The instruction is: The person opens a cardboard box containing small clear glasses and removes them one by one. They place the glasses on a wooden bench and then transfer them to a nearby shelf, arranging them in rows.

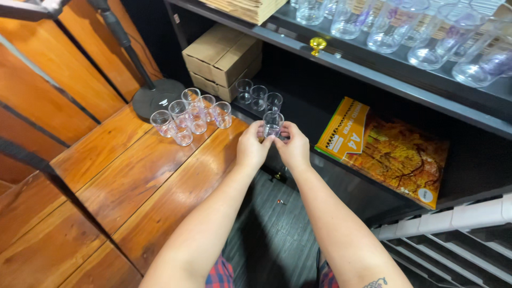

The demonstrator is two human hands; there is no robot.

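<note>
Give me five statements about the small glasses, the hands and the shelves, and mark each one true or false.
1. Both hands, left hand and right hand, hold one small clear glass between them. True.
2. A cluster of small glasses stands on the wooden surface. True.
3. The pack of paper on the lower shelf is blue. False: it is yellow and orange.
4. The tall glasses on the upper shelf are filled with dark liquid. False: they look clear and empty.
5. Three small glasses stand in a row on the dark shelf, beside cardboard boxes. True.
</note>
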